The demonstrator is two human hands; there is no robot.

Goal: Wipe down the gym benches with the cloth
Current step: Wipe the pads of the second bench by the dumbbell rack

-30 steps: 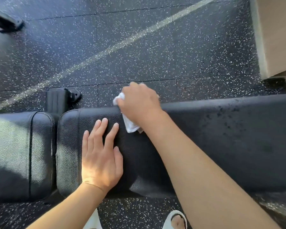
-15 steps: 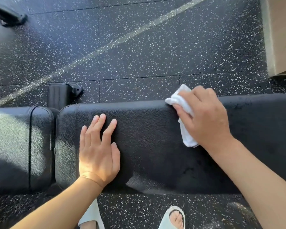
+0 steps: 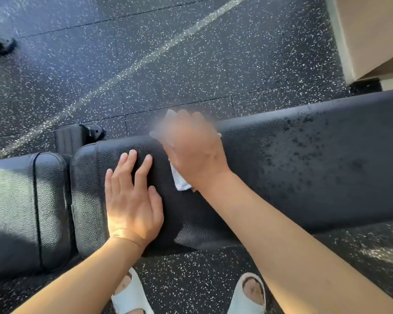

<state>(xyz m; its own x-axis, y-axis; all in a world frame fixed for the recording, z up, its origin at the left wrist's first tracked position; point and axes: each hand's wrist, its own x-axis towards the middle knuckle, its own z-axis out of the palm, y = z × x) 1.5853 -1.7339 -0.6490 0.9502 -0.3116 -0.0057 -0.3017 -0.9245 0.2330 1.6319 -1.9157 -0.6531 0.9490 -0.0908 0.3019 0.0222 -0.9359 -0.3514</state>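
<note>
A long black padded gym bench runs across the view, its right part speckled with dark wet spots. My right hand, blurred by motion, grips a white cloth against the far edge of the pad near its left end; most of the cloth is hidden under the hand. My left hand lies flat on the pad with fingers spread, just left of the cloth. A second black pad adjoins on the left, across a narrow gap.
Black speckled rubber flooring surrounds the bench. A black bench foot sits behind the gap. A beige wall or cabinet stands at the upper right. My feet in white sandals are at the near side.
My right hand has swept the cloth back left along the pad's far edge, from mid-bench to beside my left hand. My left hand stays pressed in place.
</note>
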